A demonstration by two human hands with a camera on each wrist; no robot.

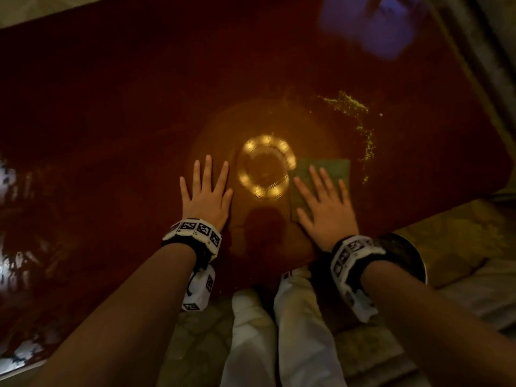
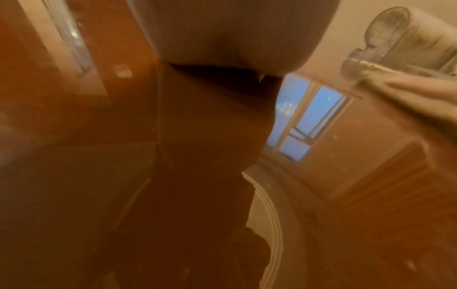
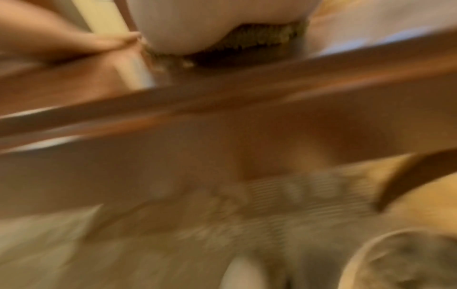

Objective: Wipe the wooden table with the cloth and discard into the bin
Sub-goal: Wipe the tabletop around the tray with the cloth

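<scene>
A folded green cloth (image 1: 332, 170) lies on the dark glossy wooden table (image 1: 125, 113) near its front edge. My right hand (image 1: 325, 206) lies flat on the cloth, fingers straight and spread. To the left, my left hand (image 1: 206, 192) rests flat on the bare wood, fingers spread. A trail of yellow-green crumbs (image 1: 350, 106) curves across the table beyond and to the right of the cloth. A round dark bin (image 1: 407, 255) sits below the table edge by my right wrist. The right wrist view shows the cloth's edge (image 3: 254, 39) under my palm, blurred.
A ring lamp's reflection (image 1: 265, 166) glows on the table between my hands. A blue window reflection (image 1: 374, 26) shows at the far right. My legs in white trousers (image 1: 279, 331) are under the front edge. Patterned floor and a cushion (image 1: 458, 236) lie to the right.
</scene>
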